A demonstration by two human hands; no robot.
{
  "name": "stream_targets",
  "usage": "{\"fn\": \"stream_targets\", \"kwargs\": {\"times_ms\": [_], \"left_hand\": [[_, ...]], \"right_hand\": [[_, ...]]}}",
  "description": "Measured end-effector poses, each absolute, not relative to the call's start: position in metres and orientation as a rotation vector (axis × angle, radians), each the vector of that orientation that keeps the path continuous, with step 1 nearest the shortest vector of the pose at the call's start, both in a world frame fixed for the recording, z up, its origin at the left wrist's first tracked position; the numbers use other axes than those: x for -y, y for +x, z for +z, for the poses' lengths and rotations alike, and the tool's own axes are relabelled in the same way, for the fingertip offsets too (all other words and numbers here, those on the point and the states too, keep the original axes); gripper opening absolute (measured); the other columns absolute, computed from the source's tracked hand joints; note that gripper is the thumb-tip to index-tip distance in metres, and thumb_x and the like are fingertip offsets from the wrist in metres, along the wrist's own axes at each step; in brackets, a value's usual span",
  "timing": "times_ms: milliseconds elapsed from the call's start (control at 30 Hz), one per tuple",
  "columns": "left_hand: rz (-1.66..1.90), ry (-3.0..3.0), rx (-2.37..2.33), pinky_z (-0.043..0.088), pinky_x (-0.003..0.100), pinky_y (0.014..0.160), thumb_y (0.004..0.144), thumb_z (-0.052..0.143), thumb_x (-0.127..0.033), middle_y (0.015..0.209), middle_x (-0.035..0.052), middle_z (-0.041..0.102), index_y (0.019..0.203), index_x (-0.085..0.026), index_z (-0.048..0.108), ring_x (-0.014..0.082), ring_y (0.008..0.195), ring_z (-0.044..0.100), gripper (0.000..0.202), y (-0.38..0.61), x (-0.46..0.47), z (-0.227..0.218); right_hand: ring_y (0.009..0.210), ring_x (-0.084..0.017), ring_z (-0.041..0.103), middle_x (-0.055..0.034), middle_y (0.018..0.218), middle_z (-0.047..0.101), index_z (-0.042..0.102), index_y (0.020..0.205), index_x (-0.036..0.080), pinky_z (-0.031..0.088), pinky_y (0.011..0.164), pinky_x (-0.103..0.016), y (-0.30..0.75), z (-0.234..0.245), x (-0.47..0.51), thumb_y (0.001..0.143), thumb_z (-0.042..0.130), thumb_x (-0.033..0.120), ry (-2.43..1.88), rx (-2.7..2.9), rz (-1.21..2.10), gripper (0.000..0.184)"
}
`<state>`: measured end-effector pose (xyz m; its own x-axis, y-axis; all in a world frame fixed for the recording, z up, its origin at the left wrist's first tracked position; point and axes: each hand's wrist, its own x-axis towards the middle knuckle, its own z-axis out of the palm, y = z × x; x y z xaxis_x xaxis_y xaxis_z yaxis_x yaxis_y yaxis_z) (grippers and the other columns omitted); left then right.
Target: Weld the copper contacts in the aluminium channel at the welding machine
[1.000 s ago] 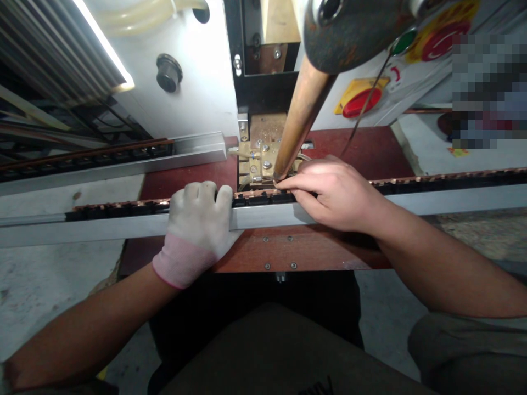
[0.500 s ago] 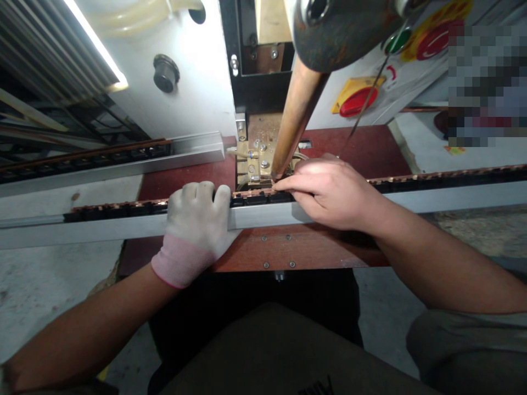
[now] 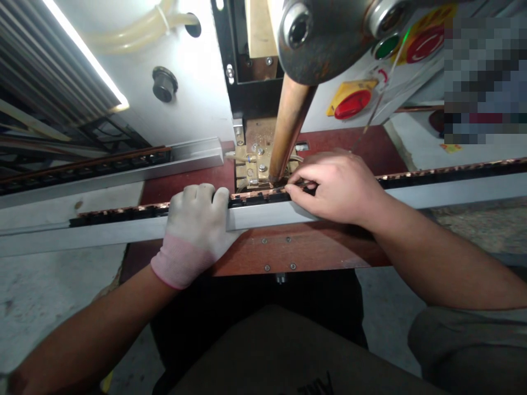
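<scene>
A long aluminium rail (image 3: pixel 453 189) with a black and copper strip along its top lies across a reddish-brown machine table (image 3: pixel 313 249). My left hand (image 3: pixel 193 230), in a white glove with a pink cuff, is wrapped over the rail left of the middle. My bare right hand (image 3: pixel 341 186) rests on the rail with its fingertips pinched at the strip, right beside the tip of a copper electrode rod (image 3: pixel 288 129). What the pinched fingers hold is too small to make out. Under the rod sits a brass fixture block (image 3: pixel 255 162).
A second rail (image 3: pixel 123 164) lies behind on the left. The white machine body carries a black knob (image 3: pixel 163 85), red and yellow stop buttons (image 3: pixel 349 101) and a green button (image 3: pixel 387 46). A grey round machine head (image 3: pixel 321 38) hangs overhead. My dark lap fills the bottom.
The rail has tilted slightly and shifted with both hands. My right hand's fingertips have drawn back a little to the right, away from the rod's tip. The view has tipped upward.
</scene>
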<state>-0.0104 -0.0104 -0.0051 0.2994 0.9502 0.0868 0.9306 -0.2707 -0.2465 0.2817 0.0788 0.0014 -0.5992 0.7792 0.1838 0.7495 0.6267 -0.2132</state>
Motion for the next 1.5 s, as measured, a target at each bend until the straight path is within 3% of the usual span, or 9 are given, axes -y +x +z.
{"fn": "stream_targets", "kwargs": {"times_ms": [233,600,833,1367,1500], "left_hand": [[0.116,-2.384,1.727,0.049,0.052,0.083,0.106,0.069,-0.083,0.117,0.0243,0.079,0.12,-0.016,0.077,0.0465,0.108,0.074,0.07,-0.008,0.003,0.0],[0.11,-2.411,1.687,0.046,0.047,0.083,0.106,0.068,-0.086,0.116,0.0181,0.08,0.117,-0.021,0.074,0.0424,0.11,0.075,0.067,-0.015,-0.005,-0.002],[0.128,-2.405,1.722,0.046,0.048,0.084,0.105,0.072,-0.083,0.12,0.0197,0.08,0.12,-0.02,0.076,0.0431,0.111,0.074,0.065,-0.011,-0.004,0.0],[0.137,-2.414,1.717,0.049,0.05,0.085,0.105,0.072,-0.082,0.119,0.0211,0.08,0.12,-0.018,0.076,0.0446,0.111,0.075,0.066,-0.009,-0.004,0.0],[0.146,-2.447,1.742,0.052,0.051,0.091,0.105,0.075,-0.075,0.123,0.0221,0.081,0.125,-0.018,0.077,0.0454,0.115,0.076,0.061,-0.012,-0.004,0.005]], "right_hand": [[0.092,-0.033,0.08,-0.012,0.093,0.087,0.079,0.085,0.028,0.052,0.085,-0.048,0.279,0.001,-0.084,0.112,0.06,0.042,-1.365,2.58,0.132,0.036],[0.094,-0.034,0.082,-0.0151,0.096,0.088,0.083,0.092,0.025,0.05,0.083,-0.047,0.279,0.0,-0.091,0.113,0.055,0.039,-1.375,2.553,0.22,0.038],[0.088,-0.031,0.079,-0.009,0.087,0.085,0.078,0.086,0.03,0.05,0.076,-0.045,0.283,-0.006,-0.094,0.113,0.059,0.039,-1.254,2.527,0.206,0.035],[0.086,-0.03,0.078,-0.0079,0.086,0.084,0.081,0.09,0.029,0.05,0.079,-0.045,0.284,-0.007,-0.093,0.116,0.056,0.041,-1.246,2.549,0.238,0.038],[0.084,-0.03,0.078,-0.0078,0.086,0.085,0.081,0.091,0.03,0.05,0.077,-0.045,0.284,-0.008,-0.093,0.115,0.058,0.039,-1.239,2.523,0.213,0.035]]}}
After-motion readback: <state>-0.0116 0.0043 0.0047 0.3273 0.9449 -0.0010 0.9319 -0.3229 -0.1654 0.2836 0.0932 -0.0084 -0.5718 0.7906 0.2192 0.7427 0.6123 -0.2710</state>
